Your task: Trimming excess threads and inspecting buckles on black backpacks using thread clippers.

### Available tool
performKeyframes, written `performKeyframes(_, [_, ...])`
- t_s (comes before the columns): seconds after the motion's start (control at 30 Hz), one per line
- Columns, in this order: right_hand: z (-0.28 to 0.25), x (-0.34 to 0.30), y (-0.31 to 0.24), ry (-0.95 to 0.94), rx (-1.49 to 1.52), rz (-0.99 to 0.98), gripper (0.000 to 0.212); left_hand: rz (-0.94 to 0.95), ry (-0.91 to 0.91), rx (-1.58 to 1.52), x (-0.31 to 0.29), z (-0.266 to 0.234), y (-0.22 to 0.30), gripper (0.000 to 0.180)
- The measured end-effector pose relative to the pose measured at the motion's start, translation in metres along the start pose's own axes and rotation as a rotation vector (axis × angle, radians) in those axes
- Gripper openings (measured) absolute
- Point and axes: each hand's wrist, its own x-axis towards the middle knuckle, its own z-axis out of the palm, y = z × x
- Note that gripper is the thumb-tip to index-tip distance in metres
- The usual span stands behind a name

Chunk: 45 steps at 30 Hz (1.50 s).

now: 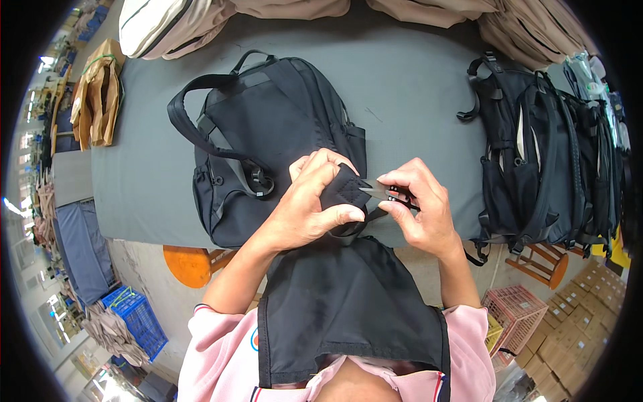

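Note:
A black backpack (268, 114) lies on the grey table in front of me, its padded shoulder strap (201, 84) looping out to the left. My left hand (305, 204) is closed on a black strap end (346, 187) with cross stitching, thumb at its near side. Between the thumb and fingers of my right hand (425, 211) is a small pair of thread snips (376, 191). Their metal blades point left and reach the edge of the strap end. Whether a thread lies between the blades is too small to tell.
Several black backpacks (529, 154) stand packed together at the table's right end. Beige bags (288, 7) line the far edge. A brown paper bag (97, 97) is at the left. Wooden stools (184, 264), a blue crate (137, 321) and a pink crate (512, 311) are below the table (147, 194).

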Motion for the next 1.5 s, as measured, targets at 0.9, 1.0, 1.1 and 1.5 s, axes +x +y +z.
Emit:
performKeyframes(0.9, [0.019,-0.003,0.003,0.206,-0.011,-0.133,0.028,-0.021,-0.039,-0.076,0.001,0.003,-0.001,0.044])
performKeyframes(1.0, [0.019,-0.006,0.006,0.179,-0.041,-0.069,0.026,-0.021,0.041,-0.023,0.001,0.004,0.003,0.039])
performKeyframes(1.1, [0.014,-0.015,0.017,0.303,0.077,0.198,0.025,0.001,0.335,0.14,0.001,-0.008,0.019,0.02])
performKeyframes(1.5, [0.073,-0.087,0.065,-0.326,0.172,0.611,0.026,0.019,0.205,0.798,0.008,0.015,-0.036,0.018])
